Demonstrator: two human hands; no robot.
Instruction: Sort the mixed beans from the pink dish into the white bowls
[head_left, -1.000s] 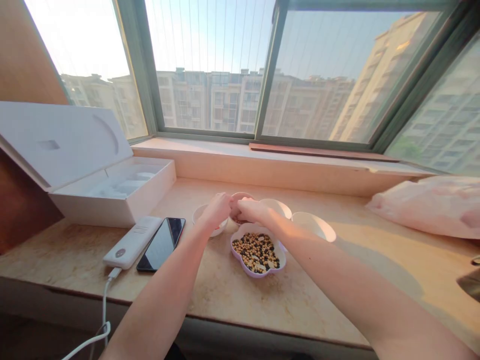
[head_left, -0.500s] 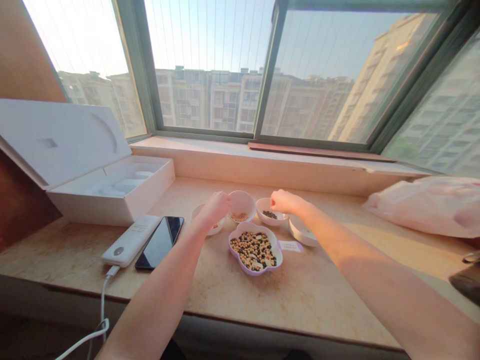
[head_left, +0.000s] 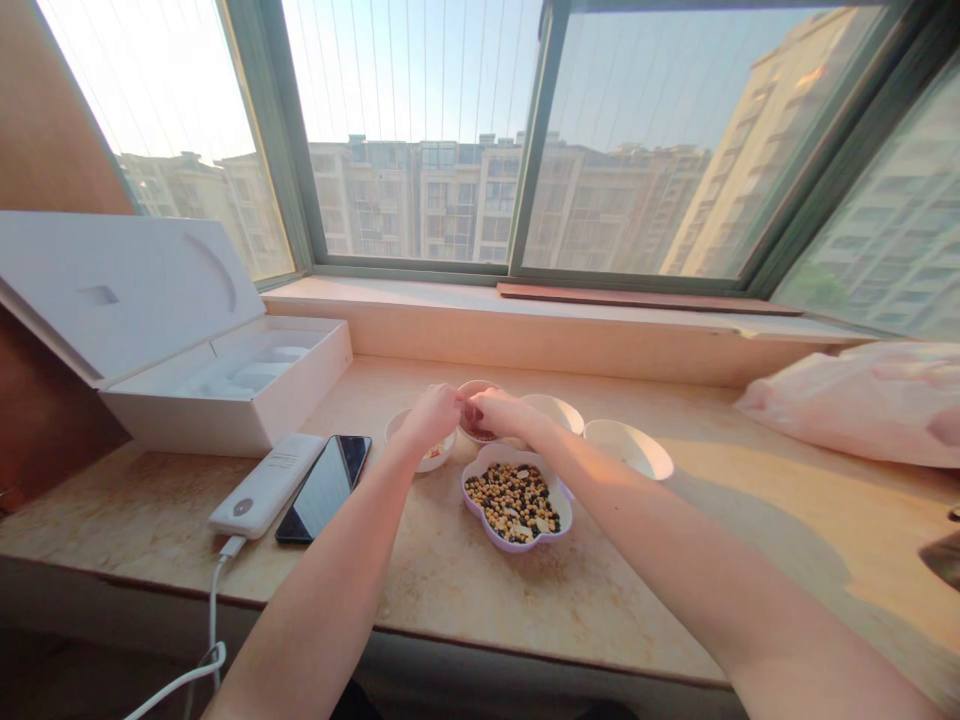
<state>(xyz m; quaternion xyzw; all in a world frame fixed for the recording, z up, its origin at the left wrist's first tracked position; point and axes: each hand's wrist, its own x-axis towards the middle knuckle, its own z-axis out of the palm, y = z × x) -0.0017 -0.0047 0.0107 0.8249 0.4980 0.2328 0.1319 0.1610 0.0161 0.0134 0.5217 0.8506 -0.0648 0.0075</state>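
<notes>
My left hand (head_left: 433, 412) is closed, its fingertips together at the left rim of a small white bowl (head_left: 472, 387); whether they grip the rim or hold something small is hidden. My right hand (head_left: 501, 410) reaches into this same bowl with fingers drawn together, largely covering the inside. Below my left hand stands another white bowl (head_left: 390, 430) with a few pale pieces in it. In front sits a lilac, flower-shaped dish (head_left: 517, 547) of mixed beans (head_left: 511, 500), yellow and black with some flat white seeds. My right forearm passes over the dish's right side.
Two more white bowls, one partly behind my right hand (head_left: 564, 408) and one farther right (head_left: 630, 450), stand on the counter. At left lie a phone (head_left: 324, 490), a cabled power bank (head_left: 266, 485) and an open white box (head_left: 225, 410). A plastic bag (head_left: 862, 400) rests at right.
My right hand has moved left, from the bowl with dark bits to the bowl beside my left hand. My left hand has stayed almost in place.
</notes>
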